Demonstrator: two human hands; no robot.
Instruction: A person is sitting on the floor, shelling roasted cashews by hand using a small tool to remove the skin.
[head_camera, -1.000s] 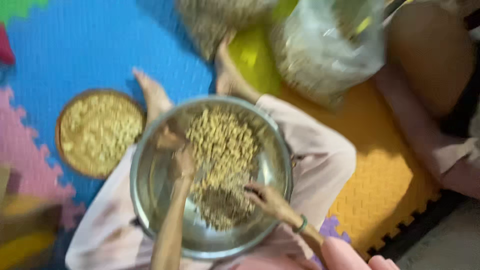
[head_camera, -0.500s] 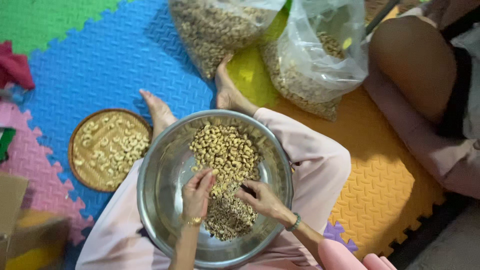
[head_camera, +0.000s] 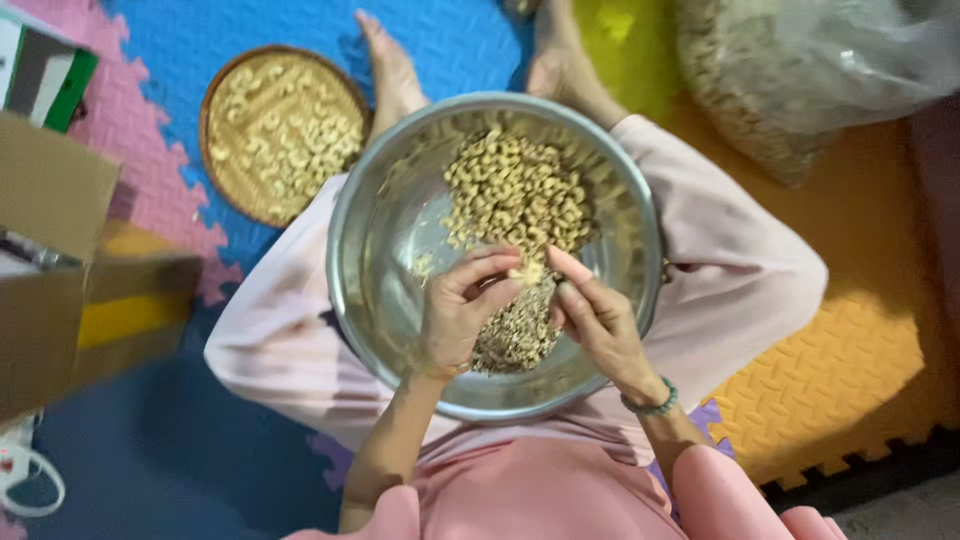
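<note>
Head view: steel bowl (head_camera: 380, 250) holds cashews (head_camera: 515, 190); woven tray (head_camera: 215, 180) holds more.

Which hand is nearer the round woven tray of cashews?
Left. The left hand is in the steel bowl on the woven tray side; the right hand is farther off.

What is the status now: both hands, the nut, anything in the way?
Left hand and right hand pinch one pale nut together. Over steel bowl on lap. Nothing blocking; woven tray sits apart.
</note>
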